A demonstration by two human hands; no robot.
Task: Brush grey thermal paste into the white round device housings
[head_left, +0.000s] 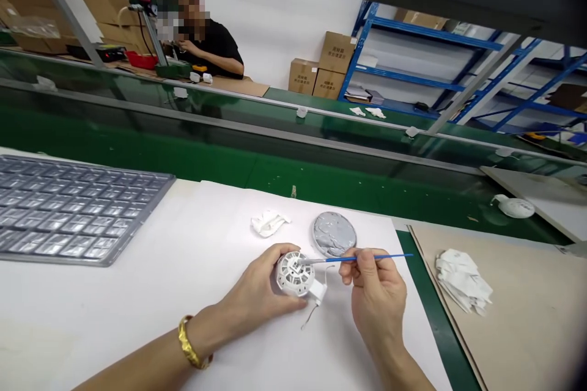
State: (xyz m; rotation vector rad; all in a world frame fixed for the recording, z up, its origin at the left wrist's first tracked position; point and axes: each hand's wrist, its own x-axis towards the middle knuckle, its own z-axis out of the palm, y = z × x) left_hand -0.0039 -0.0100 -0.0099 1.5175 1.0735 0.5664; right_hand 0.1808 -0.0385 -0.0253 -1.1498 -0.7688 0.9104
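My left hand is closed round a small round white plastic part with ribs and a trailing thin wire, held on the white table sheet. My right hand pinches a thin blue-handled brush, whose tip rests on the top of the white part. Just behind the brush lies a round dish of grey paste. A gold bracelet is on my left wrist.
A grey moulded tray with several pockets lies at the left. A crumpled white wipe sits near the dish, more white wipes on the brown board at right. A green conveyor runs behind; another person sits beyond it.
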